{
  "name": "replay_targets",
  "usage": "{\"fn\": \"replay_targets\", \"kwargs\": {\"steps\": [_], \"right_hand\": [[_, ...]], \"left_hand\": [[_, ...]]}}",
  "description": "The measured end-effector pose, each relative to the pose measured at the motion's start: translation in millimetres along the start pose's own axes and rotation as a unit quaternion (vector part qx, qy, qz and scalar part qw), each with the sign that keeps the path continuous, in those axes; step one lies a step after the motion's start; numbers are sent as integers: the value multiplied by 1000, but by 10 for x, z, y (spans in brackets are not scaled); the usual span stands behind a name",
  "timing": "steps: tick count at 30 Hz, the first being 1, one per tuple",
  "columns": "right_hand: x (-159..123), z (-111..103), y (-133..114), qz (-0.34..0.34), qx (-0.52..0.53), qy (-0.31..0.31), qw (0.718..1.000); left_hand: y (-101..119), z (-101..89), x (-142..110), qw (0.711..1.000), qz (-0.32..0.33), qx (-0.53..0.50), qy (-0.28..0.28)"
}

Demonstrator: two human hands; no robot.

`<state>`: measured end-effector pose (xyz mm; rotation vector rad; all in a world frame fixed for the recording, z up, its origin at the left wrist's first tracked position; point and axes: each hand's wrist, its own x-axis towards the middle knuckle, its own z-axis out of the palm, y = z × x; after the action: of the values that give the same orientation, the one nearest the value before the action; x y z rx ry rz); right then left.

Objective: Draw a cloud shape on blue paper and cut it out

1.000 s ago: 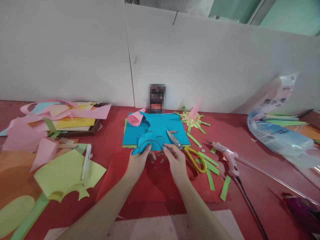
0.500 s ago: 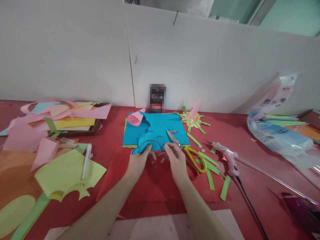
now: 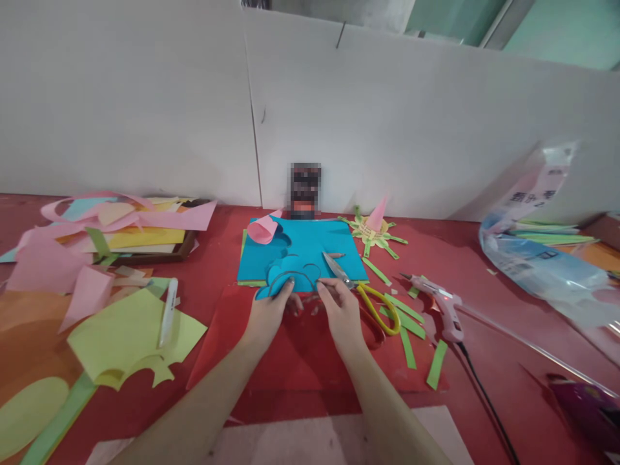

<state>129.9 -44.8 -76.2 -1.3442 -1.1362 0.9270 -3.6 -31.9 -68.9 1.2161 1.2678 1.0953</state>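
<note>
A blue paper cut-out with a scalloped edge and dark curved lines is held between my hands. My left hand pinches its lower left part, thumb on top. At its right end, the thumb and fingertips of my right hand are closed on the edge. Blue sheets lie just behind, with a pink paper cone on their left corner. Scissors with yellow handles rest beside my right hand, blades on the blue sheets. Under my hands is a red sheet.
A pink glue gun with a black cord lies right, among green paper strips. Behind them stands a paper flower piece. Coloured scraps and a white marker spread left. A plastic bag lies far right.
My right fingertips shift slightly at the right end of the blue cut-out, away and back again. My left hand and the things around stay where they were.
</note>
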Motion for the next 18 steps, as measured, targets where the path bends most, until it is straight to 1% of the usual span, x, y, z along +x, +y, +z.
{"fn": "replay_targets", "kwargs": {"steps": [4, 11, 18], "right_hand": [[3, 0, 5, -7, -4, 0, 1000], [-14, -1, -22, 0, 2, 12, 1000], [-14, -2, -34, -4, -20, 23, 1000]], "left_hand": [[4, -1, -3, 1000, -14, 9, 4], [14, 11, -9, 1000, -5, -24, 2], [18, 5, -12, 1000, -6, -5, 7]]}}
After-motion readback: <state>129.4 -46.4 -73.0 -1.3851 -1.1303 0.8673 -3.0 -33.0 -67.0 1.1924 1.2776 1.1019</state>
